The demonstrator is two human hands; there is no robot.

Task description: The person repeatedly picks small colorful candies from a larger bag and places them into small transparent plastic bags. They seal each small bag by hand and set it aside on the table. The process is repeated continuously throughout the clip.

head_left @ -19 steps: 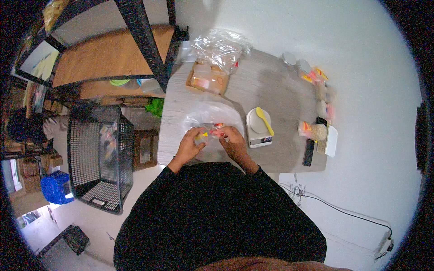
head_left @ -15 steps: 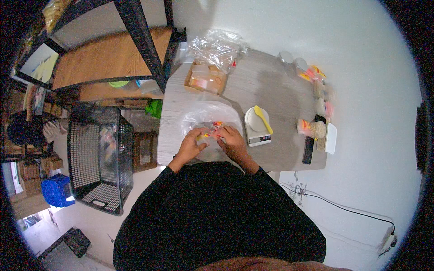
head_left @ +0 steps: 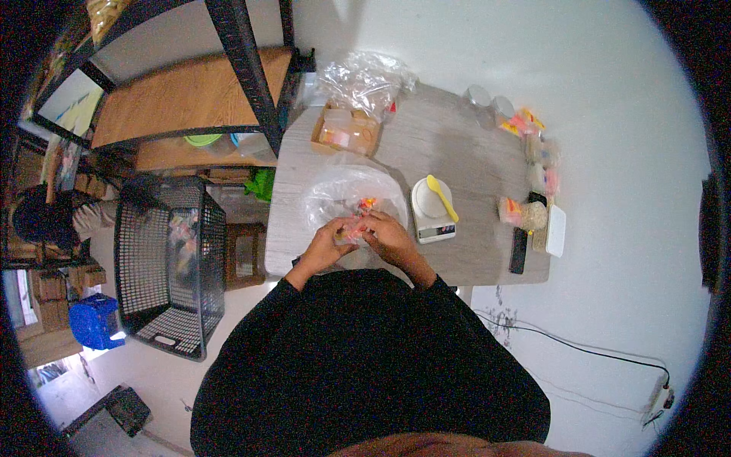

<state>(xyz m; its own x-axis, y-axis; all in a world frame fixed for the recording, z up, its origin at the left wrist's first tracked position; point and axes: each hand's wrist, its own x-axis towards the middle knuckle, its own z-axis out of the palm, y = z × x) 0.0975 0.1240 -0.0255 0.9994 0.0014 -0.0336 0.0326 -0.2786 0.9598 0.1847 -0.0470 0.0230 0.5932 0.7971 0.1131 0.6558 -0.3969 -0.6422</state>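
Fingers of your left hand (head_left: 326, 245) and right hand (head_left: 387, 236) are pinching a small packet (head_left: 352, 231), lying crosswise, over the grey worktop (head_left: 457, 152) beside a white wall.

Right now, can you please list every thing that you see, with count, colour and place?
table: 1, grey wood grain, centre
clear bag: 1, see-through, on table in front of the hands
small packet: 1, orange and pale, held between both hands
scale: 1, white, right of the bag
scoop: 1, yellow, on the scale
cardboard box: 1, brown, far table edge
crumpled plastic: 1, clear, behind the box
packets: several, mixed colours, right table edge
basket: 1, black mesh, on floor at left
shelf: 1, wood with black frame, upper left
cable: 1, black, floor at right
left hand: 1, on the packet
right hand: 1, on the packet
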